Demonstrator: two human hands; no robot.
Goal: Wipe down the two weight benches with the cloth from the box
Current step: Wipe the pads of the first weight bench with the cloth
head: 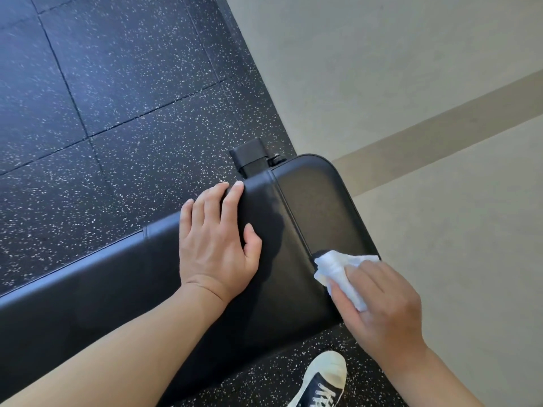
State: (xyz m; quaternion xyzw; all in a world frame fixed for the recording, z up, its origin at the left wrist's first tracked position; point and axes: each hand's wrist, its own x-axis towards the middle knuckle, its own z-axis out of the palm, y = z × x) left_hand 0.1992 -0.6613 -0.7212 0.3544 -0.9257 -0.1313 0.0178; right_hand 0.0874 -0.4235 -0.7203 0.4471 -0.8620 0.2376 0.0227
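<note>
A black padded weight bench (308, 201) runs from the lower left up to the middle of the view. My left hand (216, 242) lies flat on its pad, fingers spread and curled over the far edge, holding nothing. My right hand (385, 304) grips a crumpled white cloth (338, 268) and presses it on the near right edge of the pad, just past a seam. Only one bench is in view, and the box is out of sight.
Black speckled rubber floor tiles (102, 98) spread to the left and under the bench. A beige wall with a darker stripe (426, 127) stands close on the right. A black metal frame post (249, 157) sticks out behind the pad. My dark sneaker (323, 383) stands below.
</note>
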